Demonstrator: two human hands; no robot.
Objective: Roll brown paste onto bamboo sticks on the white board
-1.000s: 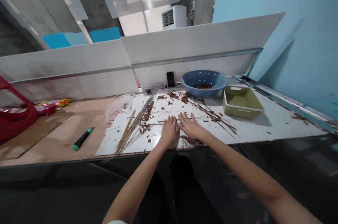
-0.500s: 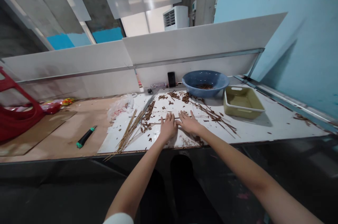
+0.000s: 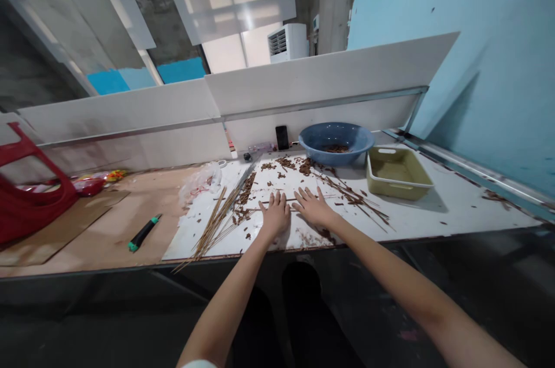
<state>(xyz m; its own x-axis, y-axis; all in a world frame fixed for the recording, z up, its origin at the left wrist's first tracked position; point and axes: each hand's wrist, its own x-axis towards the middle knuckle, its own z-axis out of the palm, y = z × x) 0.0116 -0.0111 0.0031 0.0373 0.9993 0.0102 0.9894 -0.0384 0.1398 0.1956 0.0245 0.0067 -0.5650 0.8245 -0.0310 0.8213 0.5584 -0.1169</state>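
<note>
My left hand (image 3: 276,216) lies palm down with fingers spread on the white board (image 3: 269,240). Beside it, a little to the right, my right hand (image 3: 315,208) is also flat and open. A thin brown stick (image 3: 255,209) runs crosswise under the hands, its middle mostly hidden by them. To the left lies a bundle of thin tan sticks (image 3: 213,230), with ends past the table's front edge. Darker brown sticks (image 3: 358,199) fan out to the right. Small brown crumbly pieces (image 3: 305,166) are scattered ahead of the fingers.
A blue basin (image 3: 316,152) holding brown pieces stands at the back right, next to an olive box (image 3: 399,190). A black phone (image 3: 281,138) leans on the back panel. On the left are a green-and-black cutter (image 3: 144,233), a clear plastic bag (image 3: 202,181) and a red chair (image 3: 39,188).
My hands have moved slightly apart, and the fingers are more spread. Both stay flat over the stick. The whole view has shifted a little downward in the picture.
</note>
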